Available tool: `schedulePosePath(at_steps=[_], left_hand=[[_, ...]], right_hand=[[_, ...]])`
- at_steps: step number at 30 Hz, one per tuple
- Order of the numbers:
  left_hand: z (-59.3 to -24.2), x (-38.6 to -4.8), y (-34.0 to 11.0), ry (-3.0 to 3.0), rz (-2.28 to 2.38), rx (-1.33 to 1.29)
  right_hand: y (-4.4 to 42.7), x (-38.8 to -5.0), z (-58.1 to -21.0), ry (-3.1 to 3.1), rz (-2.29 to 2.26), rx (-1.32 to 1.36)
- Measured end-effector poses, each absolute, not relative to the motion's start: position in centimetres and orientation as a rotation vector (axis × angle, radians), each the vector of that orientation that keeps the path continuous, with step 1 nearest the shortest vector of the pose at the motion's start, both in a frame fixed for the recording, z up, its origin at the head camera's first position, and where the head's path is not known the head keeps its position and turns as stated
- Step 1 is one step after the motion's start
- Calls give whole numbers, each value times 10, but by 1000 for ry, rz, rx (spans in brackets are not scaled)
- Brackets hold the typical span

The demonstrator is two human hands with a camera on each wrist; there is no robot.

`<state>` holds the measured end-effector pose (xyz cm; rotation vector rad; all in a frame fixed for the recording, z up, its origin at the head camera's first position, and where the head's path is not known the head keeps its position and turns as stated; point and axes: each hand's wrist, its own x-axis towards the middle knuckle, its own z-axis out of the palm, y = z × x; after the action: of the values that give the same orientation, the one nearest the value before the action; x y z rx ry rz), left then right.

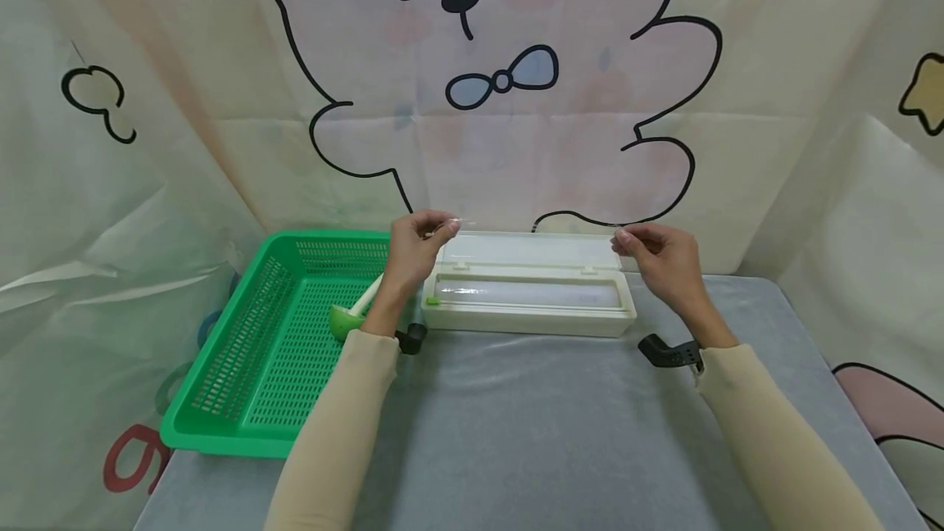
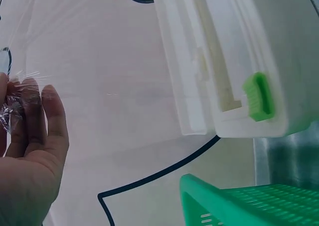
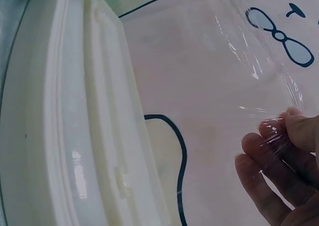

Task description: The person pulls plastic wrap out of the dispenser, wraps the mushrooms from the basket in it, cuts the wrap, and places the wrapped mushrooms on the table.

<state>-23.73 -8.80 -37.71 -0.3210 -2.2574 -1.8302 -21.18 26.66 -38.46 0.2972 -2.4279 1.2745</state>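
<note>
Pinching clear film [image 3: 253, 65] in left hand [image 1: 415, 251] and right hand [image 1: 667, 262], stretched crosswise above and parallel to the long box [image 1: 527, 321] near the table's [image 1: 553, 433] far edge.

Green perforated basket [image 1: 283, 367], left side of grey tabletop [image 1: 553, 424]; green ladle [image 1: 345, 323] with white handle inside it. Behind: printed backdrop [image 1: 796, 39], cartoon animal [image 1: 516, 162] with blue bow tie [image 1: 502, 81]. Yellow star [image 1: 931, 94], far right.

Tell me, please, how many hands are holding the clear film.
2: the left hand, near the left end of the white box, and the right hand, near its right end, both pinching film.
</note>
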Motion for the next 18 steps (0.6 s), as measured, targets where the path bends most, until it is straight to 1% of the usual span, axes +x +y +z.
schedulePosePath(at_steps=[18], left_hand=[[-342,-231,-91,-2113,-1889,-386]], right_hand=[[263,-207,-346,-2327,1256,293]])
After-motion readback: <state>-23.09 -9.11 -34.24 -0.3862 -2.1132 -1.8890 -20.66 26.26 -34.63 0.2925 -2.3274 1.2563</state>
